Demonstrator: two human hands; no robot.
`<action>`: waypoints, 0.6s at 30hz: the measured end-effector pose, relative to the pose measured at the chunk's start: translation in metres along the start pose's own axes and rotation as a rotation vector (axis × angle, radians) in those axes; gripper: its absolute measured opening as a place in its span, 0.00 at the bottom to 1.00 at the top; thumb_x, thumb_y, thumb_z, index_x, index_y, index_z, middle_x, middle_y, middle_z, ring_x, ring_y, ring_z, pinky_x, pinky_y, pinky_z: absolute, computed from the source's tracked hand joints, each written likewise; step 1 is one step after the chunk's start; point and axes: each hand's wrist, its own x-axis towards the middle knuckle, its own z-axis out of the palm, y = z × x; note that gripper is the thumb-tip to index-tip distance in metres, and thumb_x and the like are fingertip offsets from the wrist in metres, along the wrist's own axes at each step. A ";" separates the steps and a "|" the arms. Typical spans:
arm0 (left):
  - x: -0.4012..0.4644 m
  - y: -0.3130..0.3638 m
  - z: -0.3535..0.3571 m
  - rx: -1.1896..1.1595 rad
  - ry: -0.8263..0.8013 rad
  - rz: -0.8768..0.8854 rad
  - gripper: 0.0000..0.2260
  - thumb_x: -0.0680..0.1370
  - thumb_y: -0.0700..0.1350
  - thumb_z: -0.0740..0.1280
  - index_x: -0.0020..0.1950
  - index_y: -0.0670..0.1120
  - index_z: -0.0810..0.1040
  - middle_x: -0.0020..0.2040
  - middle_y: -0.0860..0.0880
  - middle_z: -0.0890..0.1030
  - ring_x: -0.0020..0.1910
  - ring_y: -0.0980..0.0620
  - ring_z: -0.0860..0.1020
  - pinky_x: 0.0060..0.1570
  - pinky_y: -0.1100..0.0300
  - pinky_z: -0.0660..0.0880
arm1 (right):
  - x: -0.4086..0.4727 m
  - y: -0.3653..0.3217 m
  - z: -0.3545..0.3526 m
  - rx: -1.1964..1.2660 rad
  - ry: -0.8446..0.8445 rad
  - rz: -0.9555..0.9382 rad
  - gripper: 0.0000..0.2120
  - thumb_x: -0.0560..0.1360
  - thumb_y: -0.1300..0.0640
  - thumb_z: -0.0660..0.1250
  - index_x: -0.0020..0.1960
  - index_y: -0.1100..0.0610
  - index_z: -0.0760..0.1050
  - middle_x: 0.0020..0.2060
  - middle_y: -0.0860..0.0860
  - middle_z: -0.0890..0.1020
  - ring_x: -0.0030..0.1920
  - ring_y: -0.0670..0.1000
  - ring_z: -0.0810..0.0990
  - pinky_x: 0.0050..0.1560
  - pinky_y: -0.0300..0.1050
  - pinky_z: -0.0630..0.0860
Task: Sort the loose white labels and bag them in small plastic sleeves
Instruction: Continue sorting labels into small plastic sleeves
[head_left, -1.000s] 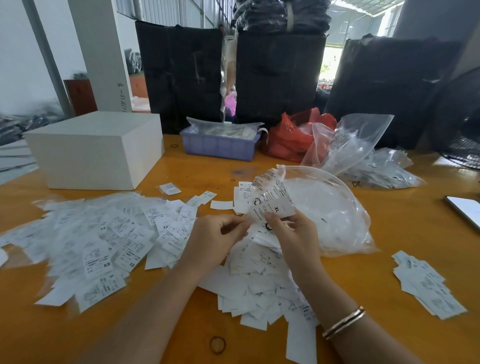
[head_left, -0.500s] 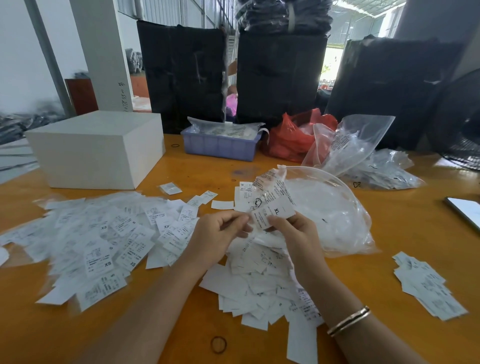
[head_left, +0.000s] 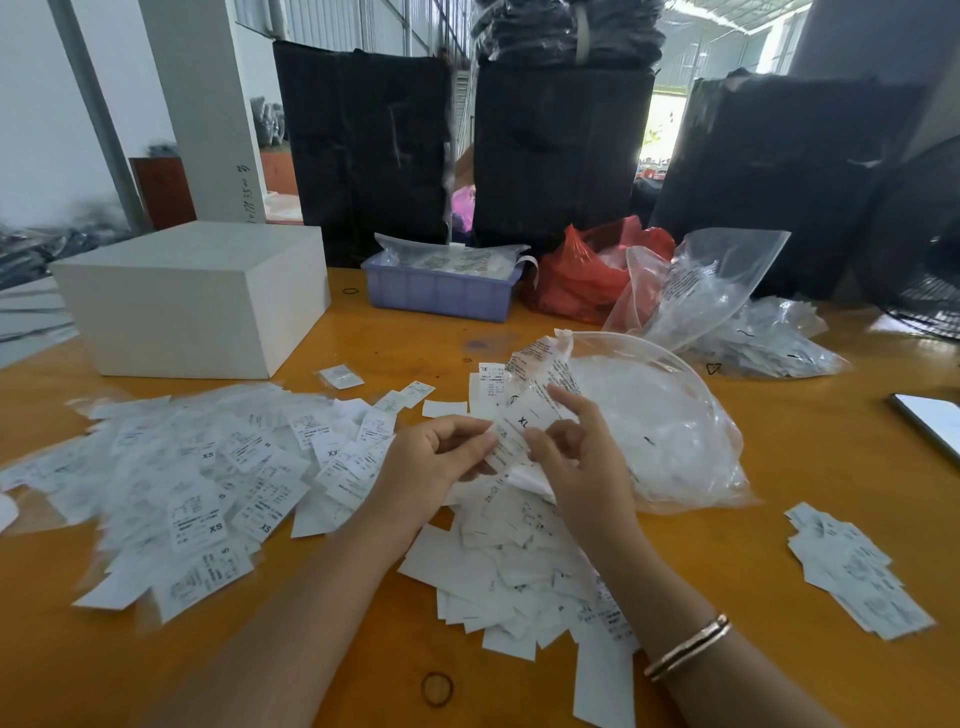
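Both hands meet above the table (head_left: 779, 467): left hand (head_left: 431, 462) and right hand (head_left: 582, 457) each pinch an XL label (head_left: 524, 421) in a sleeve, over loose white labels (head_left: 519, 561).

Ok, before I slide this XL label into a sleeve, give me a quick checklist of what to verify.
1. XL label held: ok, pinched between left hand and right hand.
2. Size readable: ok, XL print faces up.
3. Single label only: cannot tell, more paper sits behind it.
4. Sleeve open and ready: cannot tell, no sleeve mouth is clear at the fingers.
5. Big clear bag out of the way: not ok, it lies right behind the hands.
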 end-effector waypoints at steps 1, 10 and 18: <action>0.001 0.000 -0.001 -0.020 0.013 -0.015 0.05 0.75 0.43 0.70 0.46 0.54 0.80 0.38 0.59 0.84 0.38 0.59 0.83 0.36 0.71 0.75 | 0.000 0.000 -0.001 0.015 0.039 -0.014 0.15 0.75 0.55 0.67 0.58 0.42 0.69 0.37 0.46 0.82 0.41 0.43 0.81 0.45 0.38 0.77; 0.001 -0.001 0.000 0.004 0.040 -0.048 0.04 0.75 0.45 0.70 0.46 0.54 0.80 0.40 0.57 0.85 0.40 0.59 0.82 0.37 0.71 0.76 | -0.002 0.006 0.005 -0.025 -0.013 0.007 0.17 0.76 0.55 0.66 0.63 0.42 0.69 0.39 0.42 0.83 0.43 0.39 0.81 0.46 0.33 0.75; 0.001 -0.004 -0.001 0.119 0.086 -0.067 0.02 0.74 0.49 0.71 0.44 0.56 0.82 0.38 0.63 0.82 0.40 0.68 0.78 0.30 0.72 0.73 | -0.001 0.008 0.007 -0.258 -0.124 -0.190 0.08 0.77 0.52 0.65 0.48 0.53 0.83 0.42 0.44 0.83 0.43 0.41 0.77 0.47 0.35 0.71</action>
